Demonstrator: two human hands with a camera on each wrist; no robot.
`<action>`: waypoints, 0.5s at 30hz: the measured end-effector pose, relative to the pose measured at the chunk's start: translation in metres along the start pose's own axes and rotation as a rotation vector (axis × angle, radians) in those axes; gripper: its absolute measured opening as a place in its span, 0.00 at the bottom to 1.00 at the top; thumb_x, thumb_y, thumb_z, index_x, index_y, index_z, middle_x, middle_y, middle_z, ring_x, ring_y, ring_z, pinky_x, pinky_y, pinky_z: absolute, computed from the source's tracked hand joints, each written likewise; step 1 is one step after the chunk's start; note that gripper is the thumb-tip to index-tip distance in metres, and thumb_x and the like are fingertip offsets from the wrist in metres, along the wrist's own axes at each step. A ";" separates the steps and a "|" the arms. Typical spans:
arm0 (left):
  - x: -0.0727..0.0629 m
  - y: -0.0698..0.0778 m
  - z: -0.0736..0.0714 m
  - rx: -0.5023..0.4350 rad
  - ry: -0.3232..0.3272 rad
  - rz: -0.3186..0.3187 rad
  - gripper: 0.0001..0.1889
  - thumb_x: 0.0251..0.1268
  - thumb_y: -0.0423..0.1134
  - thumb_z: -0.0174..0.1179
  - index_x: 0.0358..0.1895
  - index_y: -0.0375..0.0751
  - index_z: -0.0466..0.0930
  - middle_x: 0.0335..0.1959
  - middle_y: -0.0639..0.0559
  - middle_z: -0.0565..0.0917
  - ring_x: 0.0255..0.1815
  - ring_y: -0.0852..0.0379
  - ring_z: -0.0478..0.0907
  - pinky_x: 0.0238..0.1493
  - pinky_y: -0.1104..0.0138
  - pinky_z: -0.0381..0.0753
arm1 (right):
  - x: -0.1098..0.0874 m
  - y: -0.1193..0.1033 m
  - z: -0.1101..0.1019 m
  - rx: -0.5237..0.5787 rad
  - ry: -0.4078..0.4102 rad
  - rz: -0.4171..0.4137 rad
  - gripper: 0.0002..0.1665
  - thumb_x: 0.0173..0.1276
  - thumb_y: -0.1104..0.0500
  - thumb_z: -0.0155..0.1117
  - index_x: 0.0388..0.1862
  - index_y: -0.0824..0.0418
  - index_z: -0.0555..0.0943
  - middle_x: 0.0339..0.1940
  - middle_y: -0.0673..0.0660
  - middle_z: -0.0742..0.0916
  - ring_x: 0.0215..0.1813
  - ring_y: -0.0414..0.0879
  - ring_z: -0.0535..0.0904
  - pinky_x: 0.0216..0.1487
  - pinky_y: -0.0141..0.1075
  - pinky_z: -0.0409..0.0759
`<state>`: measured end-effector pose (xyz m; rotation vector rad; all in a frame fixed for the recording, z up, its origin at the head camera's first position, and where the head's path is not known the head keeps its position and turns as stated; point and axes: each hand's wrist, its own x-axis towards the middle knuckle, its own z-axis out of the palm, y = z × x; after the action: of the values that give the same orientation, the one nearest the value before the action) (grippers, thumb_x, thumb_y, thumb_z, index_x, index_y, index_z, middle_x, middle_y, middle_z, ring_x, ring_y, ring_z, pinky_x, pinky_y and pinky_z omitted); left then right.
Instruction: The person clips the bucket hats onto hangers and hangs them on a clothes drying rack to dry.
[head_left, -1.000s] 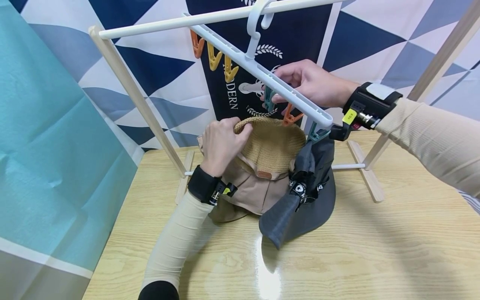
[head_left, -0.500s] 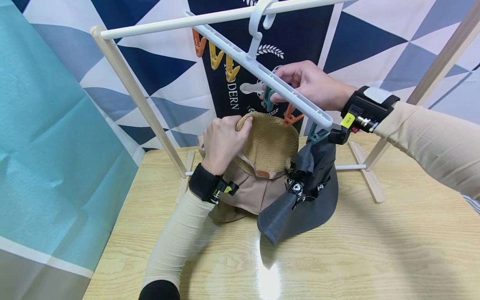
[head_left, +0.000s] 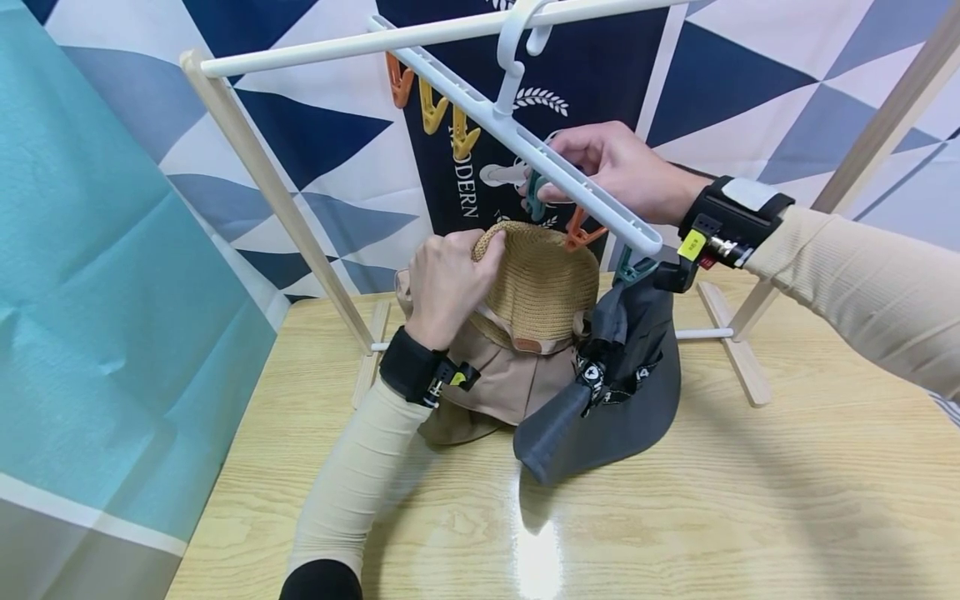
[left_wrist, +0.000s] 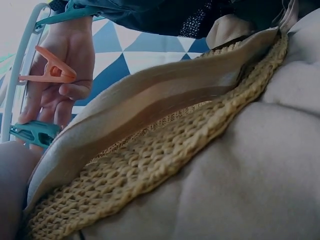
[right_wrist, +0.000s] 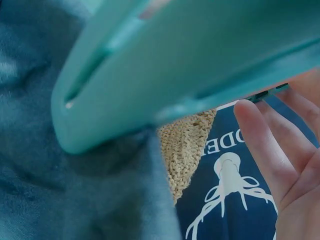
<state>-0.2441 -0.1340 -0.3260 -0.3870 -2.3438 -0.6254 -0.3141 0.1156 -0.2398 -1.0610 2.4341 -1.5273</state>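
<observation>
Our right hand is pinching a forked teal plastic clip at one o'clock, our left hand gripping a rounded tan straw hat, newly raised, seemingly nearer clipping.

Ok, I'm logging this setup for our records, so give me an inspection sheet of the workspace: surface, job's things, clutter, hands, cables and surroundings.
Surface: wood-grain table, glare towards the front.
Job's things: straw hat with beige fabric beneath; dark hat gripped by the end clip of the hanger, which hangs on a white rail; yellow clips further along.
Clutter: nothing seen.
Hands: left hand pinches the straw hat's edge; right hand holds a green clip.
Cables: dark strip by the right wrist; cannot tell whether it's a cable.
Surroundings: patterned backdrop behind, teal sheet at left.
</observation>
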 end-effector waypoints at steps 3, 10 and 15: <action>0.001 0.001 0.000 -0.001 0.004 0.004 0.30 0.85 0.51 0.59 0.19 0.51 0.59 0.17 0.55 0.59 0.19 0.50 0.64 0.24 0.62 0.57 | 0.000 0.001 0.001 -0.011 0.022 -0.006 0.10 0.76 0.65 0.77 0.54 0.58 0.91 0.44 0.46 0.97 0.44 0.43 0.90 0.52 0.32 0.83; 0.003 0.004 0.000 -0.002 0.013 0.013 0.30 0.86 0.51 0.58 0.19 0.51 0.59 0.17 0.55 0.59 0.19 0.49 0.64 0.24 0.61 0.58 | 0.001 0.002 0.004 -0.043 0.061 -0.004 0.12 0.73 0.64 0.79 0.53 0.55 0.92 0.43 0.43 0.96 0.41 0.42 0.87 0.53 0.35 0.78; 0.004 0.006 -0.001 0.011 0.020 0.011 0.29 0.86 0.51 0.58 0.19 0.51 0.60 0.18 0.55 0.60 0.19 0.48 0.66 0.24 0.60 0.60 | 0.001 0.002 0.004 -0.048 0.067 -0.001 0.13 0.73 0.64 0.79 0.54 0.54 0.92 0.44 0.42 0.96 0.42 0.42 0.87 0.52 0.34 0.79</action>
<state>-0.2442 -0.1292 -0.3210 -0.3867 -2.3239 -0.6089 -0.3146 0.1129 -0.2432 -1.0354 2.5267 -1.5364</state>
